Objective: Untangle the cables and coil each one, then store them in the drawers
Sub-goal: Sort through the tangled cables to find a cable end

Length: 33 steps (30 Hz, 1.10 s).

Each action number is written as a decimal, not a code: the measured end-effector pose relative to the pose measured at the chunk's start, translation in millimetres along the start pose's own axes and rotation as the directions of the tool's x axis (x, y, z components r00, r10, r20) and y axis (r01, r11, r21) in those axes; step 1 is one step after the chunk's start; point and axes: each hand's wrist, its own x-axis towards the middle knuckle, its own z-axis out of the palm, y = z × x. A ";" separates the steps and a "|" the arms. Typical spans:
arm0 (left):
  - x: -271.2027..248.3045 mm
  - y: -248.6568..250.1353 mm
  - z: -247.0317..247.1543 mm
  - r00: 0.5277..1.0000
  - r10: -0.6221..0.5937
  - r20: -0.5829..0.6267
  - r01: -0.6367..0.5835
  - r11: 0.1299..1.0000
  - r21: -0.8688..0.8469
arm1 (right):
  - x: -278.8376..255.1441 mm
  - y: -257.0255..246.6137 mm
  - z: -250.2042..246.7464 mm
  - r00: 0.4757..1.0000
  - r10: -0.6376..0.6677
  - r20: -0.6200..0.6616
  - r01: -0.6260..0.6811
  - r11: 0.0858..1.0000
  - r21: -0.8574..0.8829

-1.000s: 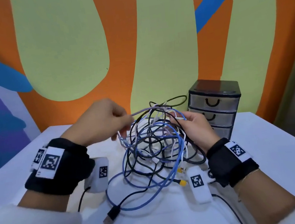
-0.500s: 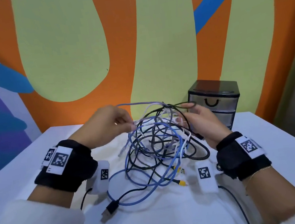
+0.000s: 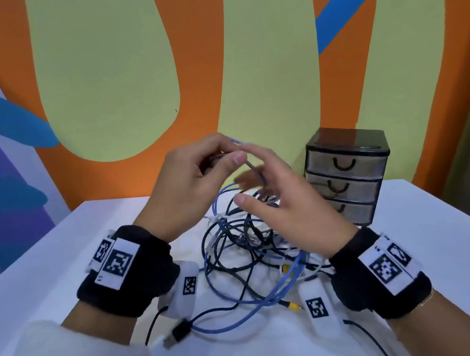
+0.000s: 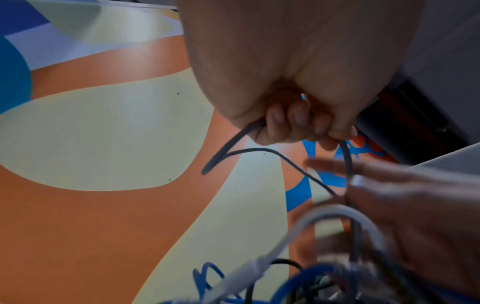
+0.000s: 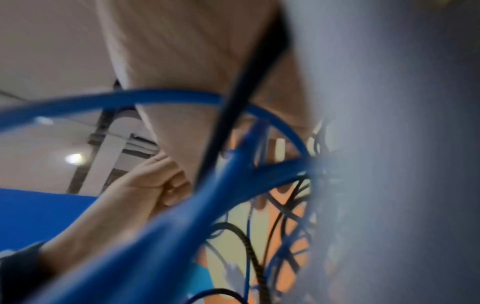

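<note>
A tangle of blue, black and white cables (image 3: 236,245) lies on the white table (image 3: 60,258) between my wrists. My left hand (image 3: 232,156) is raised above the pile and grips a grey-blue cable strand (image 4: 228,148); in the left wrist view its fingers (image 4: 298,123) curl round that strand. My right hand (image 3: 242,188) hovers just right of it with fingers spread and blurred, among the lifted loops, holding nothing that I can see. The black three-drawer unit (image 3: 349,175) stands behind the right hand with its drawers closed.
A black USB plug (image 3: 181,330) and a yellow connector (image 3: 293,306) lie at the near edge of the pile. The painted wall rises right behind the table. Bare table surface stretches left of my left wrist and right of the drawer unit.
My left hand rose and moved right, pulling one strand up. My right hand let go of the bundle and moved up toward the left hand. The pile sank back onto the table.
</note>
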 end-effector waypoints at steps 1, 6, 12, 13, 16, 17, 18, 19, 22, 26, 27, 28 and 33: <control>-0.1 1.9 0.2 0.999 0.013 -0.052 -0.012 1.000 0.006 | 1.6 7.5 -0.4 0.999 0.044 0.004 -0.044 0.999 -0.021; 3.2 9.9 -4.2 0.918 0.019 -0.395 -0.027 1.000 -0.015 | 3.1 37.4 -12.6 0.991 0.122 -0.055 -0.132 0.957 -0.257; 11.3 -8.2 -47.8 0.733 -0.166 -0.660 -0.015 0.965 -0.260 | 5.6 56.6 -16.6 0.974 0.195 -0.114 -0.213 0.962 -0.172; 10.2 -14.8 -49.3 0.727 -0.192 -0.659 0.017 0.965 -0.262 | 7.0 53.7 -16.4 0.968 0.152 -0.198 -0.185 0.969 -0.163; 8.9 -30.9 -49.0 0.699 -0.288 -0.655 0.120 0.950 -0.289 | 8.8 56.2 -20.4 0.936 0.140 -0.324 -0.191 0.973 -0.132; 8.5 -33.7 -48.7 0.685 -0.324 -0.652 0.151 0.939 -0.309 | 8.1 59.7 -22.0 0.942 0.196 -0.274 -0.249 0.953 -0.174; 8.2 -36.0 -48.5 0.673 -0.352 -0.651 0.179 0.931 -0.319 | 7.7 64.4 -22.5 0.943 0.259 -0.209 -0.305 0.924 -0.230; 7.2 -38.7 -48.5 0.666 -0.369 -0.648 0.219 0.927 -0.304 | 7.8 70.0 -22.4 0.937 0.306 -0.168 -0.342 0.900 -0.271; 1.2 -51.6 -47.5 0.725 -0.353 -0.592 0.383 0.920 -0.079 | 9.2 76.5 -23.1 0.933 0.279 -0.226 -0.328 0.919 -0.218; -6.4 -60.6 -41.9 0.818 -0.432 -0.380 0.536 0.813 0.228 | 11.3 68.7 -26.4 0.886 0.127 -0.446 -0.199 0.973 -0.119; -6.3 -61.1 -39.0 0.833 -0.445 -0.329 0.541 0.779 0.318 | 10.9 65.1 -26.6 0.871 0.102 -0.481 -0.166 0.982 -0.093; -6.4 -60.9 -36.5 0.849 -0.449 -0.280 0.528 0.745 0.407 | 10.4 60.7 -26.3 0.864 0.090 -0.496 -0.139 0.988 -0.064; -2.0 -36.6 -18.5 0.988 -0.075 -0.137 0.130 0.880 0.457 | 8.7 45.8 -23.6 0.881 0.051 -0.471 -0.033 0.998 0.046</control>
